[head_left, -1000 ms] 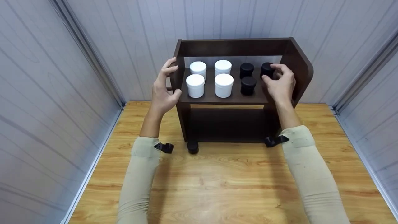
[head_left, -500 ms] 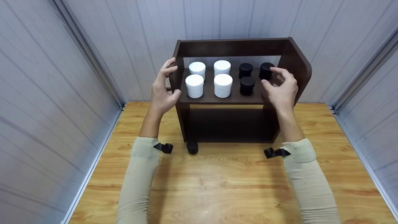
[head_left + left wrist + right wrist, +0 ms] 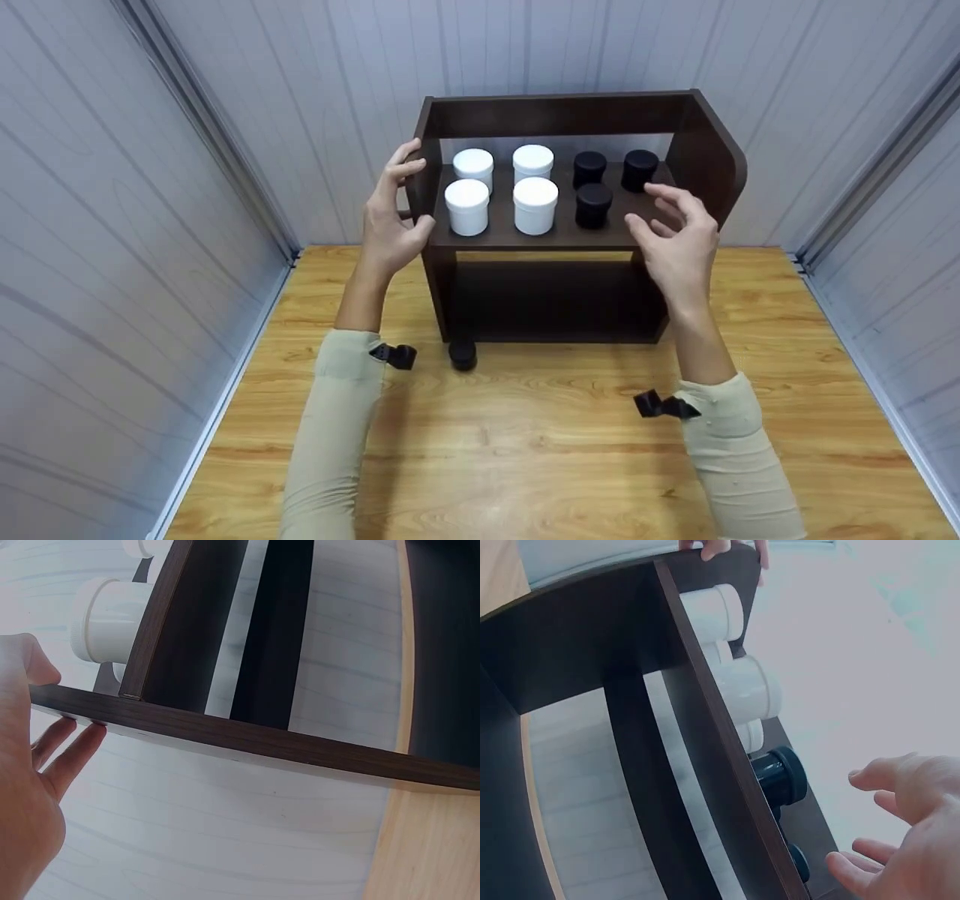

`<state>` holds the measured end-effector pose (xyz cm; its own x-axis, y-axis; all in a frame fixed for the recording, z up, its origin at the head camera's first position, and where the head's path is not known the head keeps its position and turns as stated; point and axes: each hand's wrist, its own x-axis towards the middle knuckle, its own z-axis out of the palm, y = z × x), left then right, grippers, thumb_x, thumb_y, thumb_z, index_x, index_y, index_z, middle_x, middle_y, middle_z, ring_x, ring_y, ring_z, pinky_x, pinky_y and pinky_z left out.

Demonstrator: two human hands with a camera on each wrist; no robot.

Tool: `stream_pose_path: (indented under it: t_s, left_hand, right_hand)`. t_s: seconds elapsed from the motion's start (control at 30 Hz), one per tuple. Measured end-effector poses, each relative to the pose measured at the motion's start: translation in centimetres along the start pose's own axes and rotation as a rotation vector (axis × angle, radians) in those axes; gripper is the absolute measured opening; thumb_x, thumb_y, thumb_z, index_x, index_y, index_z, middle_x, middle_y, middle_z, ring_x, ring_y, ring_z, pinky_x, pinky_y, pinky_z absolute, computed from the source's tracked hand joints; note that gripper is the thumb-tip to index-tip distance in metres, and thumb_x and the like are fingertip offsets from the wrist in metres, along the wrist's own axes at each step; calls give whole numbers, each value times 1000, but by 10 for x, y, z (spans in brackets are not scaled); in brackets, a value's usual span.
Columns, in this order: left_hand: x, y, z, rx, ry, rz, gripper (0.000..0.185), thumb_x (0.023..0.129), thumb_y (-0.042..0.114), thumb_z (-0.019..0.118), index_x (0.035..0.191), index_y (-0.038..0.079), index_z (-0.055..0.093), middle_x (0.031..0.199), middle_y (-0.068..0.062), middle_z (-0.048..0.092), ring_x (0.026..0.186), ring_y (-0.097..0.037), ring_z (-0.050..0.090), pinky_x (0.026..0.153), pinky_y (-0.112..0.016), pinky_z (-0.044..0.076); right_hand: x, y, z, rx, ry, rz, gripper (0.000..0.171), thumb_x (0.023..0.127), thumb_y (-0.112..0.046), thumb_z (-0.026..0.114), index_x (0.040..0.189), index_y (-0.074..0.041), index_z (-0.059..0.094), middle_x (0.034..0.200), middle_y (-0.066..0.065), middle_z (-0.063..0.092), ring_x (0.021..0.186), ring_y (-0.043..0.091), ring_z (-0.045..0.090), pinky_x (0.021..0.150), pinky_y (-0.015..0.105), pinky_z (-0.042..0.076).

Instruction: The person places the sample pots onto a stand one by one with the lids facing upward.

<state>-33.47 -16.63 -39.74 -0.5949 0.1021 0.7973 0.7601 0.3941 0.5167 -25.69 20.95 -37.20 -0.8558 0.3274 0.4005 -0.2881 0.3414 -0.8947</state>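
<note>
My left hand (image 3: 390,217) grips the left side panel of a dark brown two-tier shelf (image 3: 540,247). In the left wrist view its thumb lies on one side of the panel (image 3: 225,731), with the fingers on the other. Several white lidded jars (image 3: 535,206) stand in two rows on the upper tier's left. To their right are three black lidded jars, one in front (image 3: 593,206) and two behind, the rightmost (image 3: 640,171) near the right panel. My right hand (image 3: 679,244) hovers before that corner, fingers spread and holding nothing.
Another black jar (image 3: 463,355) stands on the wooden surface (image 3: 510,450) by the shelf's front left foot. Pale panelled walls (image 3: 262,112) enclose the back and both sides. A small black camera sits at each cuff.
My right hand has let go of the rear right black jar and drawn back toward me, leaving it standing on the upper tier. My left hand stays on the side panel.
</note>
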Motion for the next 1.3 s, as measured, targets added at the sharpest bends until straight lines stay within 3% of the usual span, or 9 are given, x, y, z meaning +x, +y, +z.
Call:
stream_pose_path:
  t_s: [0.2, 0.43, 0.57, 0.8, 1.03, 1.13, 1.23, 1.3]
  left_hand:
    - [-1, -1, 1, 1, 2, 3, 64, 82, -12, 61, 143, 5, 61, 172, -18, 55, 155, -28, 58, 114, -39, 53]
    - [-1, -1, 1, 2, 9, 5, 63, 81, -12, 61, 142, 2, 61, 171, -18, 56, 152, -27, 60, 113, -39, 53]
    - [-1, -1, 2, 1, 6, -1, 63, 81, -11, 61, 142, 1, 61, 171, -18, 56, 153, -28, 59, 113, -39, 54]
    - [-2, -1, 3, 15, -7, -11, 64, 82, -13, 61, 144, 6, 61, 172, -16, 55, 158, -29, 56, 115, -45, 51]
    - [-1, -1, 2, 2, 4, -15, 63, 82, -13, 62, 142, 7, 62, 171, -16, 56, 156, -28, 58, 115, -43, 51]
    - [1, 1, 1, 7, 8, -10, 63, 82, -11, 62, 142, 6, 62, 172, -16, 56, 155, -27, 58, 115, -43, 51]
    - [2, 1, 0, 20, 0, -4, 64, 82, -9, 62, 144, 6, 60, 173, -16, 55, 156, -27, 57, 115, -43, 51]
    - [2, 1, -1, 26, -5, -2, 64, 82, -9, 62, 144, 6, 60, 173, -16, 55, 156, -27, 57, 115, -43, 51]
  right_hand:
    - [-23, 6, 0, 25, -12, -21, 43, 96, -2, 84, 138, -2, 76, 146, 13, 71, 142, 34, 69, 114, 42, 62]
    - [-52, 13, 6, 88, -71, -10, 39, 95, 4, 83, 133, 2, 77, 147, 20, 71, 134, 26, 72, 103, 15, 59]
    - [-67, 18, 9, 130, -92, -7, 38, 93, 7, 84, 130, 2, 78, 145, 22, 74, 127, 15, 75, 103, 17, 61]
    - [-88, 31, 16, 190, -159, -34, 37, 90, 9, 85, 126, 3, 79, 141, 25, 74, 123, 13, 77, 102, 23, 63]
    - [-103, 47, 28, 169, -271, -46, 39, 89, 9, 87, 126, 6, 78, 142, 24, 73, 123, 6, 75, 101, 19, 62]
    - [-110, 56, 37, 150, -326, -38, 42, 88, 8, 88, 129, 6, 78, 144, 23, 73, 128, 19, 76, 102, 21, 63]
    - [-116, 66, 47, 134, -377, -37, 44, 88, 6, 89, 130, 4, 78, 145, 23, 72, 132, 40, 74, 103, 31, 66]
    - [-120, 74, 55, 126, -412, -36, 45, 88, 5, 89, 132, 3, 78, 146, 24, 71, 133, 46, 72, 104, 41, 67]
